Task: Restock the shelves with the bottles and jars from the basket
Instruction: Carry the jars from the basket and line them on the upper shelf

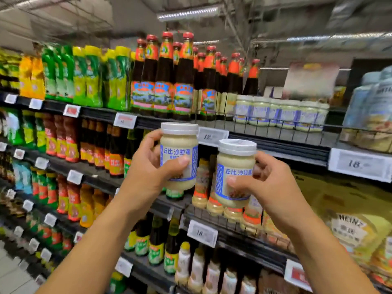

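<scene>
Shop shelves (275,145) face us, with a row of like jars (282,113) on the upper tier. Our left hand (146,172) grips the left jar (178,143) and our right hand (273,187) grips the right jar (235,164), both upright. That row lies up and right, so we judge the right hand nearer.
</scene>
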{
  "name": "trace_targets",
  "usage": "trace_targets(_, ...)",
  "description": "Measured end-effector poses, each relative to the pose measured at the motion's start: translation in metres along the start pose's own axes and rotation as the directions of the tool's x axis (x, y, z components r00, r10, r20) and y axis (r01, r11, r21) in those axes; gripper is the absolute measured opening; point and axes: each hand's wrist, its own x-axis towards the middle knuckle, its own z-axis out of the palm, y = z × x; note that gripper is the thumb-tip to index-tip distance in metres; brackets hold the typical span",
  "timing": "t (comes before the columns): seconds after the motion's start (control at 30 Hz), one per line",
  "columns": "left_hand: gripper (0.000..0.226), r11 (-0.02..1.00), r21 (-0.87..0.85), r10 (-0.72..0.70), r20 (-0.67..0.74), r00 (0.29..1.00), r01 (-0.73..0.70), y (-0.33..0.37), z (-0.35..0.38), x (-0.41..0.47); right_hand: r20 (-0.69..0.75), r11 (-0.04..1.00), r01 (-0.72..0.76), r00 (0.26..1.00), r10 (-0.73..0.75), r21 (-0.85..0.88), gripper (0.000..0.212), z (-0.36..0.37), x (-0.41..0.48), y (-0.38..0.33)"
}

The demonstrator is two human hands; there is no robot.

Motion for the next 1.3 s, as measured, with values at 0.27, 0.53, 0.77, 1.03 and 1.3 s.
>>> trace_targets(0.27,0.081,0.995,-0.070,0.084,0.174,0.981,-0.072,0.014,-0.009,0.104,-0.150,0.994,0.069,0.985,-0.082,-0.088,0.047,0.007,0.066,-0.042)
trace_targets(0.53,0.087,0.997,-0.054,0.064,0.355,0.933,-0.048,0.032,0.015,0.191,-0.225,0.945,0.000,0.971,-0.078,-0.328,0.042,-0.016,0.115,-0.089)
trace_targets(0.77,0.056,0.999,0.035,-0.049,0.488,0.872,0.036,0.020,0.052,0.245,-0.342,0.856,-0.160,0.939,-0.021,-0.492,0.076,-0.062,0.156,-0.103)
trace_targets(1.03,0.073,0.948,0.292,-0.273,0.537,0.798,0.129,-0.023,0.079,0.267,-0.268,0.757,-0.337,0.938,0.220,-0.560,0.038,-0.099,0.185,-0.074)
trace_targets(1.3,0.062,0.891,0.443,-0.373,0.594,0.712,0.097,-0.032,0.090,0.275,-0.201,0.693,-0.410,0.909,0.366,-0.594,0.044,-0.106,0.190,-0.054)
